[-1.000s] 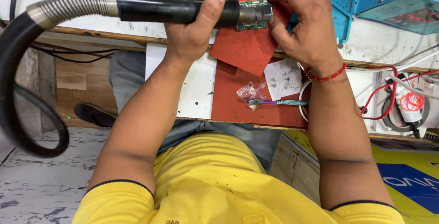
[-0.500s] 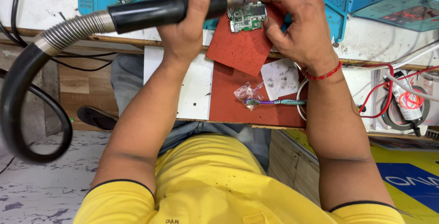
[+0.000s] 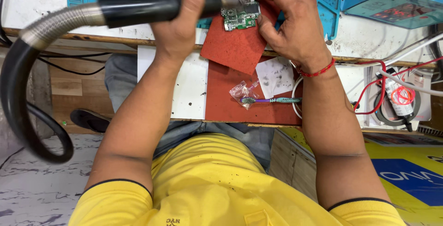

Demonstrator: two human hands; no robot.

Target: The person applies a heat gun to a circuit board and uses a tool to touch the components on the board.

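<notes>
My left hand (image 3: 177, 20) is closed around the black handle of a hot-air wand (image 3: 138, 9), whose ribbed metal and black hose (image 3: 18, 83) loops down to the left. The wand's nozzle points right, just over a small green circuit board (image 3: 241, 16). The board lies on a red mat (image 3: 235, 46). My right hand (image 3: 288, 23) rests on the mat, its fingertips pinching the board's right edge.
A toothbrush (image 3: 272, 100) and a small clear plastic bag (image 3: 242, 90) lie on a lower red sheet near the table's front edge. A blue station (image 3: 392, 0) stands at the back right. Red and white wires (image 3: 392, 80) coil at the right. A sandal (image 3: 90, 120) sits on the floor.
The wand's nozzle has shifted left and lifted a little off the board, so more of the board shows. The right hand stays on the board's edge.
</notes>
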